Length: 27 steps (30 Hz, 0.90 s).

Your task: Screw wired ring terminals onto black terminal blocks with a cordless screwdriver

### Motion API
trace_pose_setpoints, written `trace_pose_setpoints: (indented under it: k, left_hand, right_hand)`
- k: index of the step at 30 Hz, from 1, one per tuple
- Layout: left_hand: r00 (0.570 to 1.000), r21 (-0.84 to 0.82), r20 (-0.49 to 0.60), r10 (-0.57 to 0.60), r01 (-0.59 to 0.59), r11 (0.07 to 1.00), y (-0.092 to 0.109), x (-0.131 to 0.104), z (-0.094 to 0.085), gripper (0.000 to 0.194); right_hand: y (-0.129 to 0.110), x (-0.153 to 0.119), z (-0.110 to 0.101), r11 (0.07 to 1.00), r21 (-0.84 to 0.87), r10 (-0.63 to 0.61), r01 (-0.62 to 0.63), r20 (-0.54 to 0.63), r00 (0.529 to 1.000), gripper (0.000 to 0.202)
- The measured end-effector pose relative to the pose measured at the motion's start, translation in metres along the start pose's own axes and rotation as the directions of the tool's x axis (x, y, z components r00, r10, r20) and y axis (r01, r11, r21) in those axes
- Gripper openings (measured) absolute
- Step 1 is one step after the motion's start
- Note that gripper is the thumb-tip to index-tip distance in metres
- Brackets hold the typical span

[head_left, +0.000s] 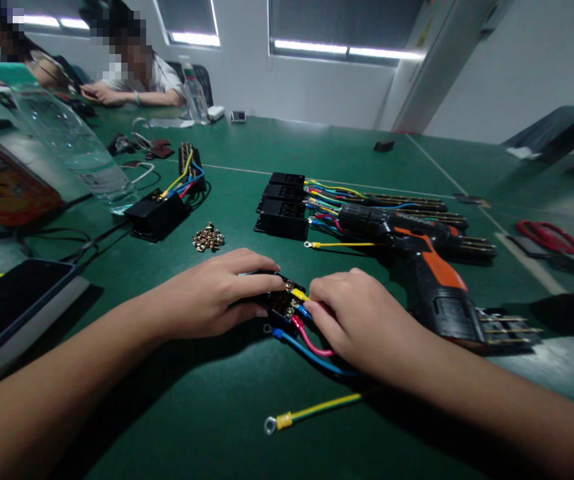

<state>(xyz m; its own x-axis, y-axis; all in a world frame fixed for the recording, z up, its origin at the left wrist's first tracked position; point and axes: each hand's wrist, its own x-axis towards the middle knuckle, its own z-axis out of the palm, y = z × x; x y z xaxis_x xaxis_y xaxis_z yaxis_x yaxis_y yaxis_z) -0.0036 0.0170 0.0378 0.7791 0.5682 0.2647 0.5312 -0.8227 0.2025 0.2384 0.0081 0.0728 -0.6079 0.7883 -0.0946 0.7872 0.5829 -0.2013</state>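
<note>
A black terminal block [281,304] with brass screws lies on the green table under my left hand [227,290], whose fingers are wrapped over its left and far side. My right hand [361,313] pinches a yellow wire [299,294] by its sleeved end, against the block's right side. A red wire [307,335] and a short blue one [303,311] run from the block toward my right hand. Just below, a loose blue wire [311,353] ends in a ring terminal. Nearer me lies a yellow-green wire [317,408] with a ring terminal.
Brass screws [209,238] lie in a pile beyond my left hand. A cordless drill [427,267] rests at right beside wired black boxes [283,217]. Another wired box [157,215], a water bottle [74,140] and a phone [17,300] are at left. A person [141,80] sits across the table.
</note>
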Motion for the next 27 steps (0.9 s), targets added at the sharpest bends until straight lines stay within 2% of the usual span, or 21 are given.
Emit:
trace_pose_setpoints:
  k: [12,18,27]
  left_hand:
    - [1.0,-0.008,-0.002,0.0,0.0,1.0,0.0007,0.001,-0.0011,0.03]
    - [1.0,0.007,-0.001,0.012,-0.012,1.0,0.0008,0.0003,-0.0008,0.031]
    - [1.0,0.0,-0.007,0.005,-0.005,1.0,0.0015,0.0007,-0.0008,0.03]
  right_hand:
    - [-0.001,0.0,0.0027,0.988,-0.122,-0.092,0.093,0.013,0.996,0.024]
    - [-0.0012,-0.0004,0.0027,0.986,-0.136,-0.096,0.094,-0.01,0.995,0.023]
    - [-0.0034,-0.0002,-0.0002,0.988,-0.132,-0.079,0.08,0.016,0.997,0.024]
